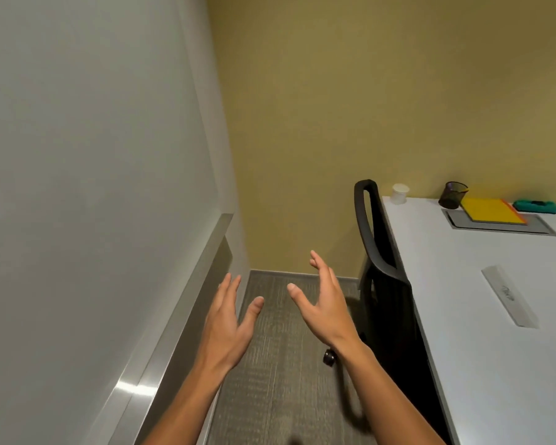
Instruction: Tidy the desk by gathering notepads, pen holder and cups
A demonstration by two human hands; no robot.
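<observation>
Two walls meeting in a corner: pale whiteboard wall [87,155] with a metal ledge [187,300] to the left, yellow wall [350,91] ahead. Grey carpet [280,364] below, between ledge and furniture.

White desk [482,316] along the right, mostly bare. Black office chair [382,284] pushed in tight against the desk's near edge, one caster [329,357] showing; probably parked so to keep the narrow aisle free.

Both forearms stretched forward over the carpet, not over the desk. Left hand [228,329] spread wide, fingers apart, nothing held. Right hand [325,303] likewise wide open and empty, palm turned inward toward the left one. Well apart from every task item; likely held out for balance or readiness while facing away from the desk.

Task items clustered at the desk's far end by the yellow wall. Yellow notepad [491,210] lying flat, an orange sheet or pad edge peeking beneath, partly over a grey recessed cable hatch [501,226]. Teal object [536,206] just beyond the pad; type unclear, possibly an eraser. Black mesh pen holder [452,194] upright, touching or just beside the pad's far corner. White cup [400,193] alone at the desk corner, apart from the holder. Clear flat strip [509,295] mid-desk, faint writing, unreadable.

Grouping looks largely done; cup apparently the outlier.
</observation>
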